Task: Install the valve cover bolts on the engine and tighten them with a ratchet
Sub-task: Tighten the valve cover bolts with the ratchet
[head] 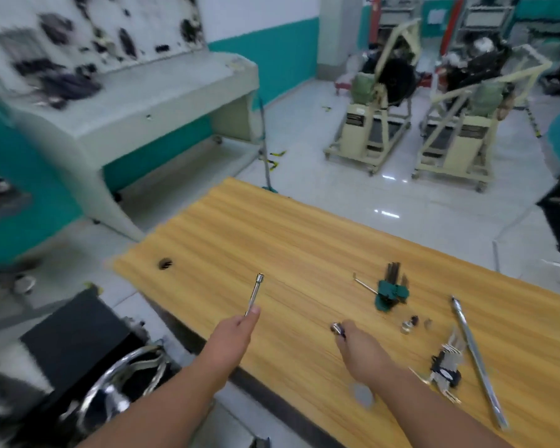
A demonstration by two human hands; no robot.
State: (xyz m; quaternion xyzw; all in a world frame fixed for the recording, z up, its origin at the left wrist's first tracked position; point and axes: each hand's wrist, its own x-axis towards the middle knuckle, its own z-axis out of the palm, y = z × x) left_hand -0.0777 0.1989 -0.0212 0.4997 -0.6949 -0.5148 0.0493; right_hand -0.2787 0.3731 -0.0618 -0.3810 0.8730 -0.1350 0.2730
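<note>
My left hand (pixel 236 328) grips a slim chrome extension bar (pixel 254 294) with a socket at its far tip, held above the wooden table (pixel 272 240). My right hand (pixel 359 347) is closed on a small chrome ratchet head (pixel 336 328), low over the table near its front edge. Two small sockets or bolts (pixel 409 323) lie just right of that hand. No engine valve cover shows close by.
A green hex key set (pixel 390 291), a folding feeler gauge set (pixel 446 371) and a long chrome bar (pixel 476 360) lie on the table's right part. A black box and chrome parts (pixel 110 383) sit lower left. Engine stands (pixel 379 101) stand across the floor.
</note>
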